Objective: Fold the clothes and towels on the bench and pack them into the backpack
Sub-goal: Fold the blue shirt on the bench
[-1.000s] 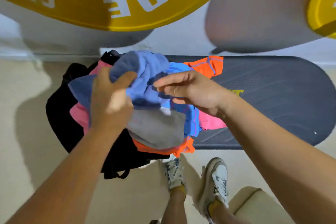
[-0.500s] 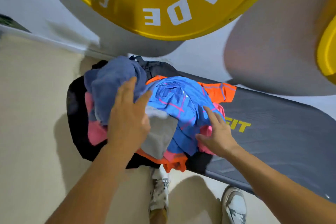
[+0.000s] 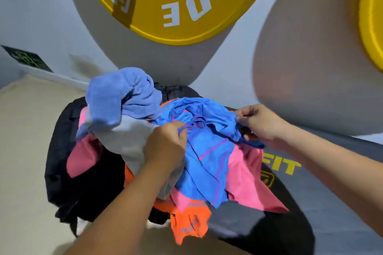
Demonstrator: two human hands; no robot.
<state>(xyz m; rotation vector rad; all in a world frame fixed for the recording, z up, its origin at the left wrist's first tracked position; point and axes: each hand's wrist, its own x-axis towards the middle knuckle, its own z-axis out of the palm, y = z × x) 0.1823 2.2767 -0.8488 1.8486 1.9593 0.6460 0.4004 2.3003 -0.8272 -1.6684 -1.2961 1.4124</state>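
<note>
The periwinkle terry towel [image 3: 122, 95], gripped by the left hand [image 3: 165, 147] one second earlier, is now released. It lies crumpled at the upper left of the pile, above the black fabric backpack [image 3: 62, 161]. The left hand is transferred to the bright blue sports garment with purple seam lines [image 3: 207, 151], and its fingers are clamped on the bunched upper edge. The right hand [image 3: 259, 122], laid flat on the pile half a second earlier, is now raised, and the right edge of the same garment is pinched between thumb and fingers. The blue garment is thus held at two points, with its lower part draped over the pink jersey garment [image 3: 246, 174]. The pile rests at the end of the dark grey padded bench [image 3: 331, 223], partly over the backpack. One garment is judged to be selected for folding; no folded item is visible.
</note>
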